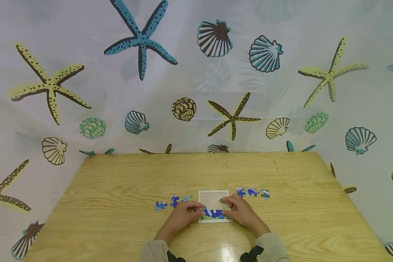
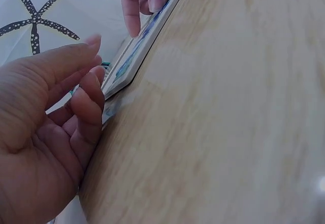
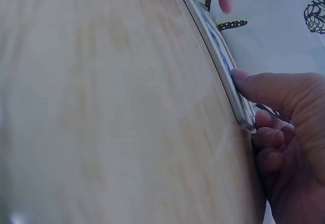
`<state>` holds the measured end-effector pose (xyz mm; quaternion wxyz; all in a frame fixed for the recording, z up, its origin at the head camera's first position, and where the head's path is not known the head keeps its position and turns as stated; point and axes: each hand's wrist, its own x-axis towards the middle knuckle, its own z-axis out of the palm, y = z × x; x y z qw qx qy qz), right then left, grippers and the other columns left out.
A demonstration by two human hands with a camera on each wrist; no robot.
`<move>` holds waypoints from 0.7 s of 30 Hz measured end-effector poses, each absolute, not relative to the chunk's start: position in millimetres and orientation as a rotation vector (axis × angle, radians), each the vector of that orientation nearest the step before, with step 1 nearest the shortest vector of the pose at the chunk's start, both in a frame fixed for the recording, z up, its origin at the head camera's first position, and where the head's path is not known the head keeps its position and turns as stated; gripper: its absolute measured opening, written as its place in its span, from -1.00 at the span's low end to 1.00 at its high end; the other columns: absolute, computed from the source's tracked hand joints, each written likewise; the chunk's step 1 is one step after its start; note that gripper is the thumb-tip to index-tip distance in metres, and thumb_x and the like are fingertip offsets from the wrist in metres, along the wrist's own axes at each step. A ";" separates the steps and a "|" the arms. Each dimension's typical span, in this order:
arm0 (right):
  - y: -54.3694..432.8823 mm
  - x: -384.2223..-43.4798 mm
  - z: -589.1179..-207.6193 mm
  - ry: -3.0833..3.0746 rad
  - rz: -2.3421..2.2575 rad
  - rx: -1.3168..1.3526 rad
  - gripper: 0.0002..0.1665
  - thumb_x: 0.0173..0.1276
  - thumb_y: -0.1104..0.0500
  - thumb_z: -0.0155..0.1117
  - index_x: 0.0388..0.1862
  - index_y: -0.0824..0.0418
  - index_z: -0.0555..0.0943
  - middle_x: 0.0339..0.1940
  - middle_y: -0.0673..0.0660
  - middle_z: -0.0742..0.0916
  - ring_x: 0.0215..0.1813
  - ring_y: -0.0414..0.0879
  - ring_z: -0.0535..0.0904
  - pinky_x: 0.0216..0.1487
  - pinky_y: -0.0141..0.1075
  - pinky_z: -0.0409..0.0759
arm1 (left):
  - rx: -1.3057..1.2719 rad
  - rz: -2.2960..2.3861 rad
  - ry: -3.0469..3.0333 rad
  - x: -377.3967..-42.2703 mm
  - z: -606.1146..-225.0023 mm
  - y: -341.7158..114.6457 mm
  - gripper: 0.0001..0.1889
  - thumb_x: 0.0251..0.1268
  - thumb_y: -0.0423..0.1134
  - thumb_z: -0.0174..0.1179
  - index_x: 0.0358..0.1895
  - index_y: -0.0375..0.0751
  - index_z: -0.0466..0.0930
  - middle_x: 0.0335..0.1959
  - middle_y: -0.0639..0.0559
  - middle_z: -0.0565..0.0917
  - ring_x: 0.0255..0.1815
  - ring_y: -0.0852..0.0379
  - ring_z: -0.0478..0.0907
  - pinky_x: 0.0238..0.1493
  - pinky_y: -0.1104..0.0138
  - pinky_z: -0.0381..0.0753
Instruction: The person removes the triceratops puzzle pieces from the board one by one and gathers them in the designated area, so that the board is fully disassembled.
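Head | hands (image 1: 186, 212) (image 1: 241, 210) flank puzzle tray (image 1: 210, 199) | loose pieces (image 1: 174, 200) (image 1: 251, 192) either side

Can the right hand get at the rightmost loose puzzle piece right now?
Likely yes: the right hand is close by at the tray, with only bare tabletop showing between it and the rightmost piece.

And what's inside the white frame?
Inside the frame, blue and green puzzle pieces line the near side; bare backing shows beyond. Whatever the left hand and right hand cover at its sides can't be seen.
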<state>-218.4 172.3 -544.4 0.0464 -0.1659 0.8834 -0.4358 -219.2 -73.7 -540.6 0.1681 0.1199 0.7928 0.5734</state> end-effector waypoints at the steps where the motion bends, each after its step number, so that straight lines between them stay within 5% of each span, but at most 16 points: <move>1: 172.3 -218.5 -544.6 2.698 -1.331 -0.507 -0.62 0.20 0.17 0.38 0.01 0.21 0.63 -0.41 0.01 0.45 -0.41 -0.19 0.28 -0.39 -0.39 0.28 | 0.347 1.630 2.258 -218.7 -540.9 -73.3 -0.75 0.16 -0.19 0.33 -0.12 -0.20 0.68 -0.44 0.09 0.57 -0.59 0.22 0.37 -0.60 0.42 0.39; 21: 171.4 -217.1 -546.2 2.720 -1.302 -0.508 -0.65 0.20 0.16 0.38 -0.01 0.16 0.65 -0.40 -0.01 0.46 -0.38 -0.19 0.30 -0.35 -0.36 0.31 | 0.403 1.512 2.475 -215.1 -545.8 -61.7 -0.71 0.06 -0.32 0.37 -0.10 -0.29 0.66 -0.54 0.09 0.46 -0.57 0.21 0.32 -0.52 0.40 0.35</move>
